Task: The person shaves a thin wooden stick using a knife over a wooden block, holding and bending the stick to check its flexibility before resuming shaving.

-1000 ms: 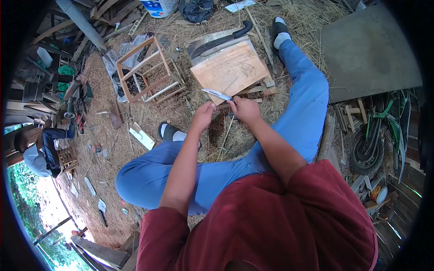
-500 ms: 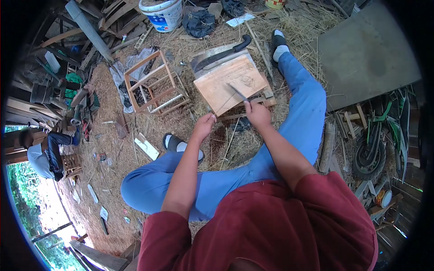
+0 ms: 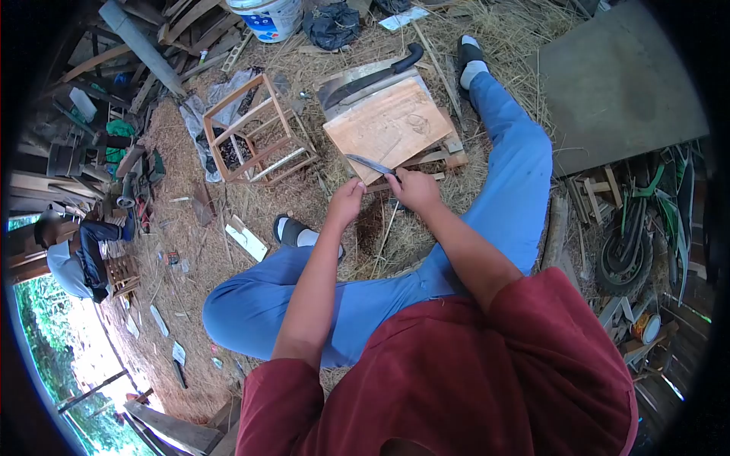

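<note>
knife (image 3: pixel 369 163) in r hand (image 3: pixel 416 190) now nearer l hand (image 3: pixel 346 203) vs b4.

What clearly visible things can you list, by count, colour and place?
board: one, light brown, upper middle
knife: one, silvery, over board's near corner
machete: one, dark, just beyond board
wooden frame: one, brown, left of board
bucket: one, white and blue, top edge
bag: at least one, black, beside the bucket
panel: one, grey, upper right
wheel: one, black, right side
seated person: one, grey top, far left
shirt: one, maroon, bottom
left hand: one, bare, by board's near corner
right hand: one, bare, holding the knife
</note>
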Available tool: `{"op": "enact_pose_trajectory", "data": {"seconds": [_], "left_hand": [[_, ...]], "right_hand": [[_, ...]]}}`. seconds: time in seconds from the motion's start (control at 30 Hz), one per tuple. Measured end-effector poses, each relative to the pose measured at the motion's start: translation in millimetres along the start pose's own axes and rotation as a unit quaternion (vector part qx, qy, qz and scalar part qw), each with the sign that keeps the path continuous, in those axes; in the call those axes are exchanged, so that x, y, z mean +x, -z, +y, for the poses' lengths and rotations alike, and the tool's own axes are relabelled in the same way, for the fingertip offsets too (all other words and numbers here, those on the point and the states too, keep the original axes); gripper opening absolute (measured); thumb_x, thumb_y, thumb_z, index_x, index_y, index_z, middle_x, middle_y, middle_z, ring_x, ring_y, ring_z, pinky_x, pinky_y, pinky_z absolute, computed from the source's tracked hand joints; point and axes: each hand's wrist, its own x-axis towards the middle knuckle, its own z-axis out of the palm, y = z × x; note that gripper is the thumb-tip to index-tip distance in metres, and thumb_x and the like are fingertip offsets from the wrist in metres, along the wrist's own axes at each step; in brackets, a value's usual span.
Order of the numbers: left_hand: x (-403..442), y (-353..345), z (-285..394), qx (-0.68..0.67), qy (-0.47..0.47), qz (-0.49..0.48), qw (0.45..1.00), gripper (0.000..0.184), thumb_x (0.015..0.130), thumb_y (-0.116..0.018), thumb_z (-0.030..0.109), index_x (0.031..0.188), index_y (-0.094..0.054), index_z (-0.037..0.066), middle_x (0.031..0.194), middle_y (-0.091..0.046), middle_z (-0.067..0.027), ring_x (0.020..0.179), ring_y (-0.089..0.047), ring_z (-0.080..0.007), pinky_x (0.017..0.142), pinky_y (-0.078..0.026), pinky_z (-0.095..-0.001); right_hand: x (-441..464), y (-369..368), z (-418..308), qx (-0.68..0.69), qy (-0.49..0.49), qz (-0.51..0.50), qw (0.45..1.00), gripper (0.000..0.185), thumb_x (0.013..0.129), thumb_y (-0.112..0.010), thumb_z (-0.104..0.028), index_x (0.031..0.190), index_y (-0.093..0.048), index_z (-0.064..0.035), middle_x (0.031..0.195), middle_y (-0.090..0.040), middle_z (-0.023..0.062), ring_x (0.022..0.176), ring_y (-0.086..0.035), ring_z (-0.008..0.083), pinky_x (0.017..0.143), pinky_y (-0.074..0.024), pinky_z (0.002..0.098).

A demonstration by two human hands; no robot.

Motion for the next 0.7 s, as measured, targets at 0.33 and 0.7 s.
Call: {"op": "enact_pose_trajectory", "data": {"seconds": [0.33, 0.7], "left_hand": [[9, 2, -7, -0.129, 0.075, -0.054, 0.987, 0.027, 0.108, -0.051, 0.03, 0.091, -0.061, 0.012, 0.062, -0.04, 0.0057, 0.052, -0.035, -0.0084, 0.047, -0.029, -0.0291], [8, 7, 4, -0.213, 0.161, -0.113, 0.957, 0.029, 0.109, -0.049, 0.034, 0.091, -0.058, 0.014, 0.06, -0.035, 0.0074, 0.047, -0.028, -0.0073, 0.044, -0.025, -0.0278]], "right_hand": [[0, -7, 3, -0.003, -0.037, 0.004, 0.999, 0.044, 0.102, -0.054, -0.048, 0.087, -0.068, -0.009, 0.075, -0.072, 0.0171, 0.069, -0.071, 0.0387, 0.063, -0.0554, 0.0539], [12, 2, 14, -0.001, -0.08, 0.016, 0.997, 0.046, 0.101, -0.055, -0.051, 0.09, -0.07, -0.0092, 0.076, -0.072, 0.0186, 0.07, -0.072, 0.0402, 0.065, -0.0569, 0.0533]]}}
